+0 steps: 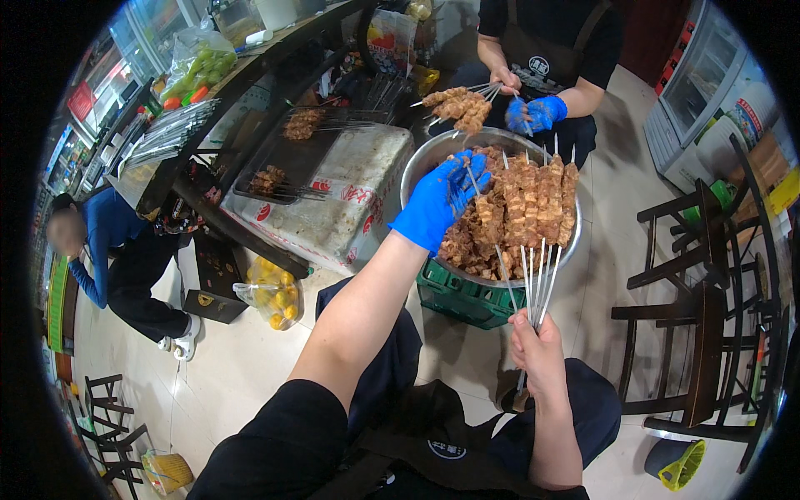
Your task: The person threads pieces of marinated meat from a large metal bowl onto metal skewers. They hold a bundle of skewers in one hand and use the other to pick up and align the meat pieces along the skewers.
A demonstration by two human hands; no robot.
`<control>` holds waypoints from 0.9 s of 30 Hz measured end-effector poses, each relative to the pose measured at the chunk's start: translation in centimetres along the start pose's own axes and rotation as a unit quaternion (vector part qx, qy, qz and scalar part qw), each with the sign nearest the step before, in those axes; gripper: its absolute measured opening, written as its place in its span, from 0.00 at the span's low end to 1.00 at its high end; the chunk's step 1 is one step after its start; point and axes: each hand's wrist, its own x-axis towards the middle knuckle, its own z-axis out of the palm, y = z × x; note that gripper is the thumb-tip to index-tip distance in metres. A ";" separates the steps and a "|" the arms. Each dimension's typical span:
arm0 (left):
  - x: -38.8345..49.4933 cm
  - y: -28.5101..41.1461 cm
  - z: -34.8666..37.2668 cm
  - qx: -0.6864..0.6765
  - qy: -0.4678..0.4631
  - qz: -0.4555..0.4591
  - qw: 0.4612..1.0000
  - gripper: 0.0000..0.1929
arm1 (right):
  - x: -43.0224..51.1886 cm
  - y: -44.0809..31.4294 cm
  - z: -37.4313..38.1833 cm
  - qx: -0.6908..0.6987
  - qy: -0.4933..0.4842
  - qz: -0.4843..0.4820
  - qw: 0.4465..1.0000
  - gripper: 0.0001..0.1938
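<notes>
My right hand [536,347], bare, is closed around the handle ends of several flat metal skewers [539,275]. Chunks of raw marinated meat [542,197] are threaded on them, side by side above the bowl. One skewer at the left of the bunch slants away, with meat [489,219] on its middle. My left hand [445,190], in a blue glove smeared with marinade, is at that skewer's upper end, fingers curved near the tip; whether they grip it is unclear. Beneath is a large steel bowl [576,240] of loose meat pieces [459,247].
A green crate [459,303] supports the bowl. Opposite, a co-worker's gloved hand [536,114] and bare hand hold loaded skewers [459,107]. A dark tray [281,156] with finished skewers rests on a white box [350,181] at left. Wooden chairs [706,350] stand at right; a person sits at far left.
</notes>
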 end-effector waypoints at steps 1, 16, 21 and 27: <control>0.1 0.0 -0.1 0.017 -0.005 0.001 1.000 0.15 | 0.0 0.0 0.0 -0.003 0.006 0.005 1.000 0.06; 0.7 -1.0 -1.5 0.111 0.035 0.000 0.993 0.13 | 0.1 -0.2 -0.5 -0.017 -0.003 0.011 1.000 0.05; 0.1 -2.5 -1.4 0.147 -0.040 -0.028 0.988 0.12 | 0.4 -0.4 0.1 -0.008 -0.006 0.000 1.000 0.06; -0.2 -1.6 -0.3 0.011 -0.079 -0.056 0.995 0.18 | 0.3 -1.0 -0.3 0.047 -0.014 0.006 0.999 0.07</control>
